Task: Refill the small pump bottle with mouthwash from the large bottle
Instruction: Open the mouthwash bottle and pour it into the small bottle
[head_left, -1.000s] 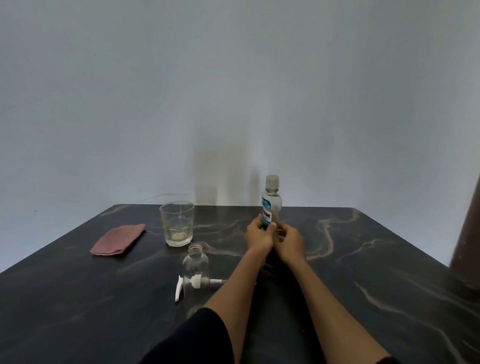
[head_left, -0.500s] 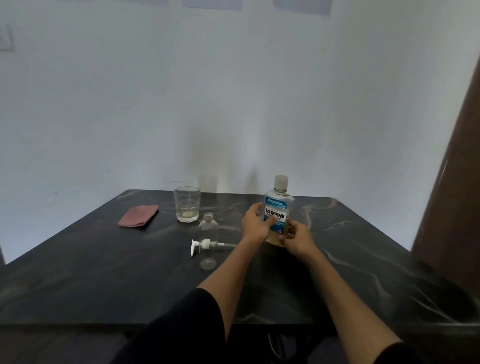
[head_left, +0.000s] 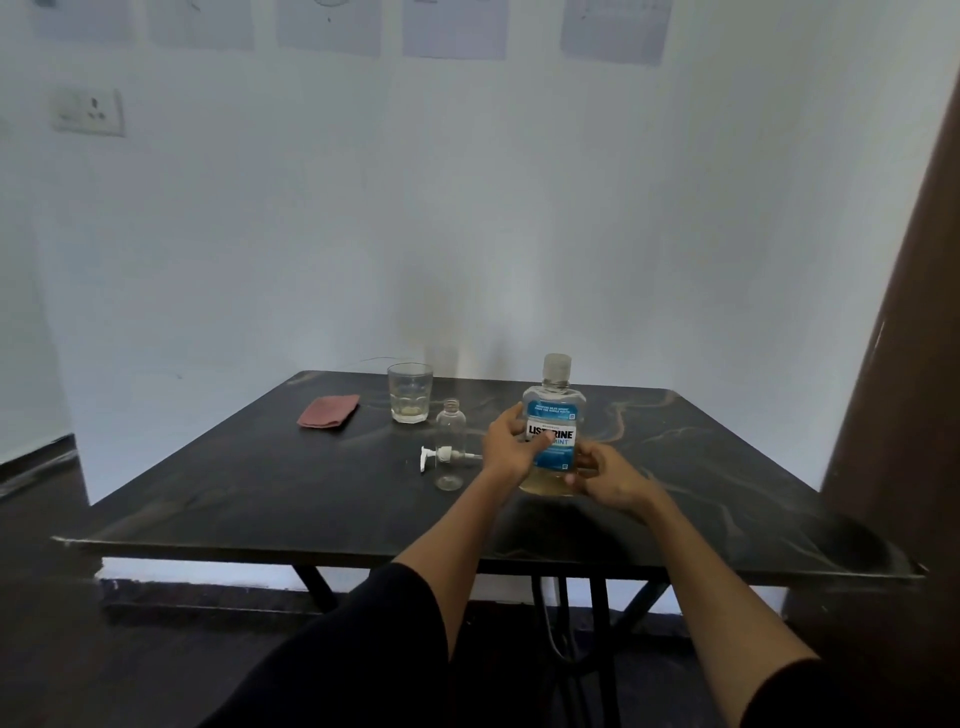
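The large mouthwash bottle stands upright on the dark table, capped, with a blue label and yellowish liquid low inside. My left hand grips its left side, thumb across the label. My right hand touches its lower right side with curled fingers. The small clear bottle stands open-necked just left of my left hand. Its white pump head lies flat on the table behind it.
A drinking glass with a little residue stands behind the small bottle. A folded reddish cloth lies at the back left. A brown door or post rises at the right. A wall socket is on the wall.
The camera has pulled back and tilted up, so the table now looks farther away. The bottle has turned so its label faces me. Both hands stay on it.
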